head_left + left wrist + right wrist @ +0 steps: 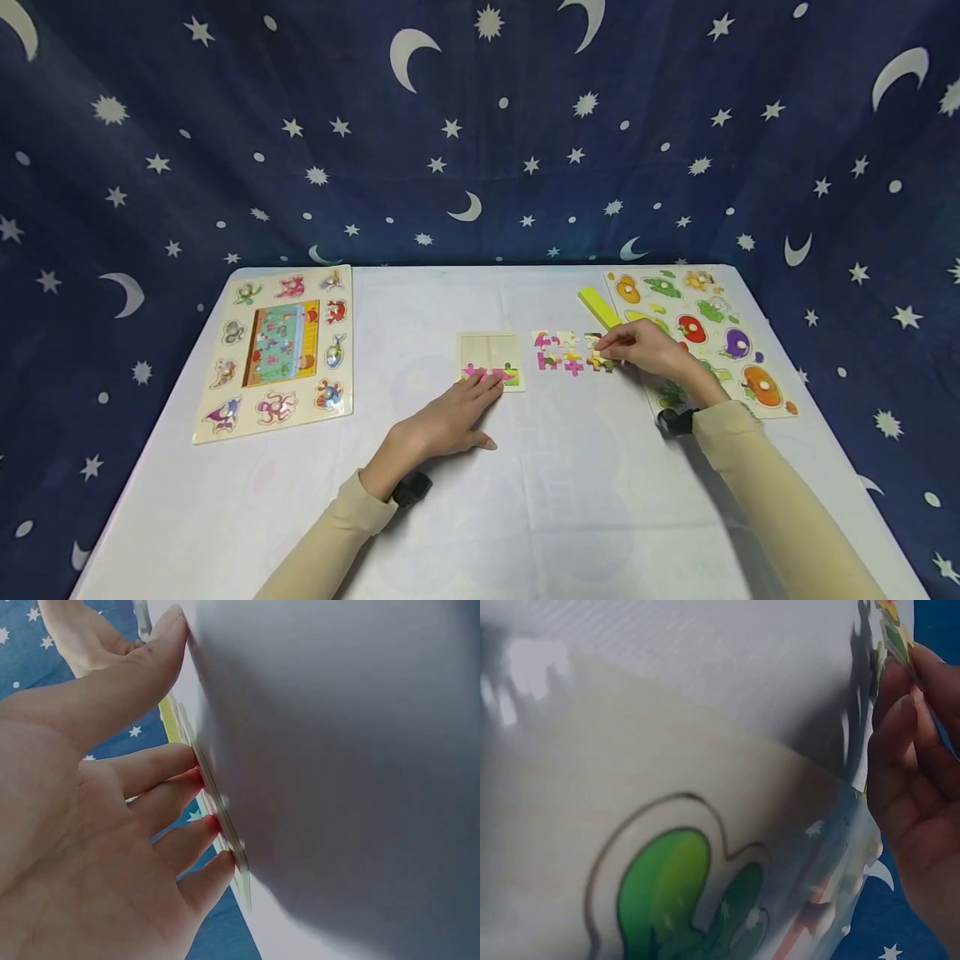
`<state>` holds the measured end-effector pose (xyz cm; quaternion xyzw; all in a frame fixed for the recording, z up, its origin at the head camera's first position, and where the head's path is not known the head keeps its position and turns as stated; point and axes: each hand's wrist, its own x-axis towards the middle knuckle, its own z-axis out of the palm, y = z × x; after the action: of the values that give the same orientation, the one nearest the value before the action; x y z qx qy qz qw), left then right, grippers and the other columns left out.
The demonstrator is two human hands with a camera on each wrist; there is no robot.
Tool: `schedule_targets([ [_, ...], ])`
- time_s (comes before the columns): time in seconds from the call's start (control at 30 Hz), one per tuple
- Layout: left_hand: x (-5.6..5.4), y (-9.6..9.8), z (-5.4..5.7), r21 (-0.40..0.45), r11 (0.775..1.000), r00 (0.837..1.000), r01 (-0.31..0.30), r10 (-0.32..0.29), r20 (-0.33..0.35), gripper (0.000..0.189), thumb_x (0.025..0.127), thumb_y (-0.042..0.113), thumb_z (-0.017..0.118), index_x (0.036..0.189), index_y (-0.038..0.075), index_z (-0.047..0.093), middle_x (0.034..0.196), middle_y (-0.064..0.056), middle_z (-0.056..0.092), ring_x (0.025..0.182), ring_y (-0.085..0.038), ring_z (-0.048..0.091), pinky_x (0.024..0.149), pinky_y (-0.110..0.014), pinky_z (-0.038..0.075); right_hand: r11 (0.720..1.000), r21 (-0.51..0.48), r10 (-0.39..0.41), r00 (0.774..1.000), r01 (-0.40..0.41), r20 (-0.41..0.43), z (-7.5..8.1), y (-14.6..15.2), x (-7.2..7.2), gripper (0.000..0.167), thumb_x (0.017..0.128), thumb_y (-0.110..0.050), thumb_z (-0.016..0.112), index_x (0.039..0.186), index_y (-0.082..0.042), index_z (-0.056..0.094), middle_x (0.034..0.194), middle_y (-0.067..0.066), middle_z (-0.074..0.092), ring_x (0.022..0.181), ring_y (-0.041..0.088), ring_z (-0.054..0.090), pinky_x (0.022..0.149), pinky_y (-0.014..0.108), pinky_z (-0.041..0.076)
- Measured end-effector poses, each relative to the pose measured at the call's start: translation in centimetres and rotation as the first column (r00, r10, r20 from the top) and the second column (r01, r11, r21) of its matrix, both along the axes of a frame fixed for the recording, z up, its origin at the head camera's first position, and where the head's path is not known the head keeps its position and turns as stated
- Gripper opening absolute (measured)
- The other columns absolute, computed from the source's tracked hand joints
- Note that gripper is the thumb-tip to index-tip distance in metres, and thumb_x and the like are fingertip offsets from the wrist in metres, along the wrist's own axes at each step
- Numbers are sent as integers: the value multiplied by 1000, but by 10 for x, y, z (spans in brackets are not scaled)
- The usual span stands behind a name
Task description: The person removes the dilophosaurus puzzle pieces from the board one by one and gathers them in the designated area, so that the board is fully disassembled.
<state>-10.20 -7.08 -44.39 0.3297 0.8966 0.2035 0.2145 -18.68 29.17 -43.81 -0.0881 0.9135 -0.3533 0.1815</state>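
Observation:
Fingertips of my left hand (450,421) rest on the lower edge of a small square wooden puzzle tray (483,348), the fingers nearly straight and the thumb apart. A row of pink and green jigsaw pieces (511,377) lies along the tray's bottom, partly under those fingers; the upper part shows bare wood. To the right, my right hand (648,348) is at the right end of a group of loose jigsaw pieces (572,360). In the right wrist view, its thumb and fingers pinch a jigsaw piece (896,643) with green and yellow on it.
A yellow block (598,307) lies behind the right hand. The vegetable puzzle board (738,354) sits at the right, partly under the right hand and wrist. On the left is a sea-animal puzzle board (247,410). A dark starry curtain (480,150) hangs behind the white table (480,517).

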Motion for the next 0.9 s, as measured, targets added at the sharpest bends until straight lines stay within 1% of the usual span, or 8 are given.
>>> schedule_targets([
  [0.2,-1,-1,1,11,1000,1000,3,-3,11,87,94,33,76,162,3,29,172,-10,19,160,-33,10,129,-50,17,1000,23,8,1000,-8,-22,-1,-4,2,14,95,-10,73,106,-5,78,101,12,74,74,20,58,62,25,50],
  [0.43,-2,-1,0,17,1000,1000,4,-4,-2,88,93,34,77,161,4,31,172,-8,20,160,-32,12,129,-50,18,998,61,5,999,-3,-36,-3,-7,4,12,93,-10,75,104,-7,79,104,12,71,76,19,57,63,25,51],
  [0.6,-2,-2,0,17,1000,1000,-1,1,0,87,93,35,77,162,6,31,172,-6,20,160,-30,13,129,-49,19,999,52,7,999,-5,-52,-1,-10,4,12,92,-10,76,103,-6,78,93,8,72,72,19,58,60,26,52],
  [0.7,-2,-2,0,8,1000,1000,-6,6,3,88,93,35,76,162,7,30,173,-5,19,160,-30,13,128,-49,20,999,30,25,997,-23,-72,1,-17,4,11,93,-10,75,103,-7,77,86,6,70,70,20,59,59,26,52],
  [0.9,-1,-4,-1,0,1000,1000,-23,23,-4,92,92,38,76,163,9,27,172,-7,21,160,-30,14,128,-49,22,998,-29,49,995,-52,-92,1,-40,4,10,93,-9,74,102,-6,77,81,6,69,68,20,61,59,25,50],
])
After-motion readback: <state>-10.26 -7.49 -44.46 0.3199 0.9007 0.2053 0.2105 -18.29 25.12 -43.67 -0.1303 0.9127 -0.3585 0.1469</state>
